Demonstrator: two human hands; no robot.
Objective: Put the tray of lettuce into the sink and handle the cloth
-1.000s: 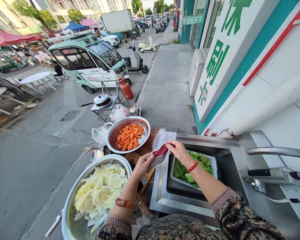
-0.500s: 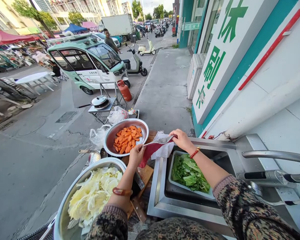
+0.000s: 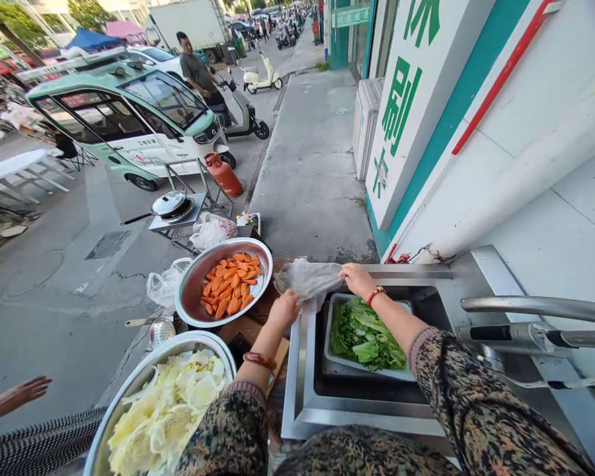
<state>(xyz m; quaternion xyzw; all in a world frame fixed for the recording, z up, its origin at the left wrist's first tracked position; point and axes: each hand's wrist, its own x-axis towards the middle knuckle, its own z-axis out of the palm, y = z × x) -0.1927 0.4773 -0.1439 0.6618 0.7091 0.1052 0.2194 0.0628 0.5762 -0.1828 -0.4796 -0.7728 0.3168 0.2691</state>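
Observation:
Both my hands hold a thin plastic bag (image 3: 308,279) above the left edge of a steel sink (image 3: 302,403). My left hand (image 3: 285,308) grips its lower side and my right hand (image 3: 356,278) pinches its right end. A white tray of green leaves (image 3: 364,336) sits in the sink just below my right wrist. Left of the bag stands a metal bowl of carrot slices (image 3: 225,284) on a wooden board (image 3: 245,327). A bigger metal bowl of cut cabbage (image 3: 163,413) sits near my left elbow.
A faucet (image 3: 525,317) juts over the sink at right. A ladle (image 3: 156,328) and plastic bags (image 3: 164,283) lie beyond the bowls. Another person's hand (image 3: 20,393) reaches in at lower left. A wok stand (image 3: 171,208), gas cylinder (image 3: 223,175) and small car (image 3: 123,122) stand on the street.
The bag's red contents no longer show; the bag is now held spread flat between my hands. The view shifted left and down. Another person's hand appeared at lower left.

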